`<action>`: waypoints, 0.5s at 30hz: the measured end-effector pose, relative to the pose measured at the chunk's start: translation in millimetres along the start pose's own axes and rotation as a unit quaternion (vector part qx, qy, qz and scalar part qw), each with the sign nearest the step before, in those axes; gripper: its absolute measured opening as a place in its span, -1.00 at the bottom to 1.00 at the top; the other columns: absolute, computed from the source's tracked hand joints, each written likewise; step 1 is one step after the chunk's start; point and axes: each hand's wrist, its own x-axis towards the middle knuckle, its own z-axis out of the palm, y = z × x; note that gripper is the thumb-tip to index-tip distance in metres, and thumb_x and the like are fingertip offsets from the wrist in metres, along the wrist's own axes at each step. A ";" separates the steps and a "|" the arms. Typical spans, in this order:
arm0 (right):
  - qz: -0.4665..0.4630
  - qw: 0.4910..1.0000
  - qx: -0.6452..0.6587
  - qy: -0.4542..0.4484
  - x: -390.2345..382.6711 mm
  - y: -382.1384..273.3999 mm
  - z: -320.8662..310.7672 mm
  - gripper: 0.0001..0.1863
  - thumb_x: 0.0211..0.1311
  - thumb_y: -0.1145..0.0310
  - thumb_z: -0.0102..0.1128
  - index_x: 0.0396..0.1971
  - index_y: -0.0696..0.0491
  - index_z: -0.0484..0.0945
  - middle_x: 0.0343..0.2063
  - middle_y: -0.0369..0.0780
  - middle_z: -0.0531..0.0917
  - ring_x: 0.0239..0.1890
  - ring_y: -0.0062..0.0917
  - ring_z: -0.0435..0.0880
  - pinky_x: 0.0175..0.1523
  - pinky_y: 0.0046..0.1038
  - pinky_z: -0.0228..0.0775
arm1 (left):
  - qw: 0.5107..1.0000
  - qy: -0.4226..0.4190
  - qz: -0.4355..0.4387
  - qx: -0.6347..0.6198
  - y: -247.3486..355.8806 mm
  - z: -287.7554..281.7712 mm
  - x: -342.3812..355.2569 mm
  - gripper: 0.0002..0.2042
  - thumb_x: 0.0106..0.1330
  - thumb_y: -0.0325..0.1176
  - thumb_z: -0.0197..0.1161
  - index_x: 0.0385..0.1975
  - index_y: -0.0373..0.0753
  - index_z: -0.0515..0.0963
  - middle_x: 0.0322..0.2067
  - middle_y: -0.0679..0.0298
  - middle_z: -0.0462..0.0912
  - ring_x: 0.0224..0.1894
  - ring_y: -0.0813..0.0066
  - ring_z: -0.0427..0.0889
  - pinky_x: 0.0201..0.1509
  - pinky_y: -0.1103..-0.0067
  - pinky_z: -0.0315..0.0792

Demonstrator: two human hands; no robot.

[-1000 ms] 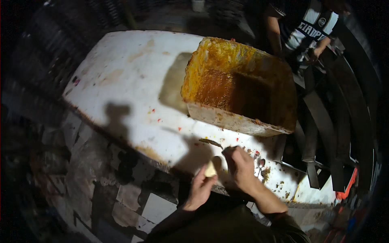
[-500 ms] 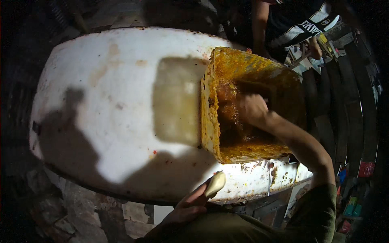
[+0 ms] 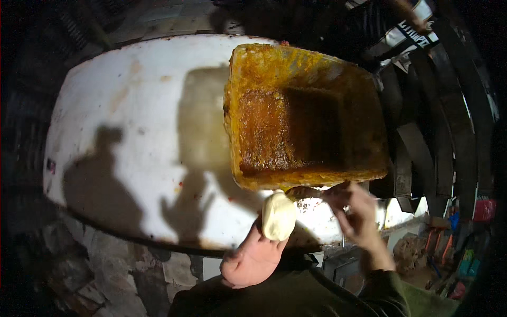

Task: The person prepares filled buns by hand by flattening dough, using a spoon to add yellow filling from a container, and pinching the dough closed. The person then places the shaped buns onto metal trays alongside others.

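Observation:
My left hand [image 3: 257, 257], palm up near the table's front edge, holds a smooth, pale cream, rounded oblong piece [image 3: 279, 216] at the fingers. Close to its right, my right hand [image 3: 356, 211] is closed around a slim brown tool [image 3: 306, 193] with yellowish stuff at its tip. I cannot make out its exact kind. The tip meets or nearly meets the upper end of the cream piece. Just beyond both hands stands a square, open container [image 3: 364, 100], its walls crusted yellow-brown and its bottom covered with glossy, dark amber paste [image 3: 264, 134].
The container sits on a stained white table [image 3: 142, 79] with curved edges. Dark slats or strips [image 3: 449, 121] lie along the right. Coloured odds and ends [image 3: 467, 261] crowd the lower right. At the upper right, part of another person [image 3: 414, 34] in dark clothing shows.
My right hand has come out of the container with the brown tool, back beside my left. My left hand has turned palm up and moved slightly forward with the cream piece. The view has shifted.

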 end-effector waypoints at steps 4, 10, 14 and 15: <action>-0.013 0.984 0.099 0.148 -75.7 42.5 76.5 -0.77 -0.02 0.71 0.12 -0.29 0.24 0.53 -0.35 -0.09 0.53 -0.33 -0.40 0.57 -0.27 -0.54 0.42 | 0.994 0.020 0.101 -0.035 -34.2 10.8 -9.1 -0.14 0.03 -0.13 0.06 0.30 -0.32 -0.20 0.32 0.12 -0.11 0.37 0.25 -0.15 0.42 0.36 -0.41; 0.211 0.962 0.167 -0.050 -141.2 103.1 94.8 -0.76 0.10 0.62 0.02 -0.20 0.19 0.52 -0.30 -0.09 0.52 -0.26 -0.42 0.47 -0.13 -0.46 0.37 | 0.943 0.226 0.189 0.153 -92.2 -21.6 -56.8 -0.49 0.14 -0.59 -0.12 0.17 -0.40 0.10 0.16 0.07 0.23 0.24 0.15 0.22 0.37 0.18 -0.01; -0.006 0.999 -0.027 0.021 -142.1 100.3 77.3 -0.81 0.06 0.53 0.16 -0.27 0.14 0.57 -0.25 -0.16 0.54 -0.16 -0.34 0.43 -0.06 -0.43 0.28 | 0.946 0.195 0.209 0.154 -134.5 -41.7 -83.3 -0.55 0.17 -0.41 0.03 0.10 -0.25 0.22 0.03 0.14 0.35 0.12 0.19 0.34 0.21 0.25 0.23; -0.010 0.999 0.020 0.027 -139.6 92.0 71.0 -0.84 0.07 0.51 0.16 -0.30 0.15 0.57 -0.25 -0.17 0.55 -0.15 -0.34 0.43 -0.06 -0.44 0.29 | 0.964 0.123 0.207 0.115 -141.8 -43.9 -91.1 -0.54 0.14 -0.34 0.10 0.09 -0.19 0.25 -0.02 0.16 0.38 0.06 0.21 0.39 0.13 0.30 0.32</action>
